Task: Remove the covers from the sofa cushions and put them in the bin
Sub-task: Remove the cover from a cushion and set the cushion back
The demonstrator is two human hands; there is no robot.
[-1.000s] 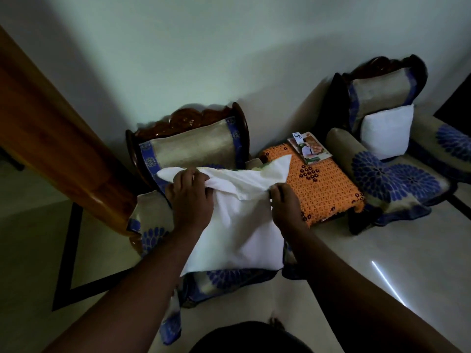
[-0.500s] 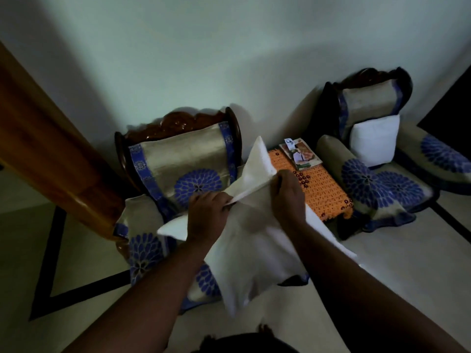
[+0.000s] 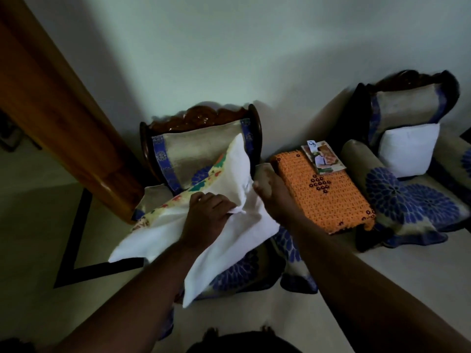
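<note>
Gripping a bunch of white cushion cover (image 3: 163, 235) at its gathered middle, left hand (image 3: 207, 216) with fingers curled tight into the cloth. Just beside, right hand (image 3: 270, 186) blurred, fingers apparently curled at the cloth's edge; cannot tell whether anything is held. Spread over the seat of the near armchair (image 3: 201, 138), cover half peeled, showing a floral-patterned cushion (image 3: 204, 178) along its upper left edge. Further right, an orange-covered low table (image 3: 326, 197) carrying a small stack of printed cards (image 3: 322, 156). Beyond that, second armchair (image 3: 413, 194) with blue flower drape, holding another white cushion (image 3: 407, 149) upright against its back.
</note>
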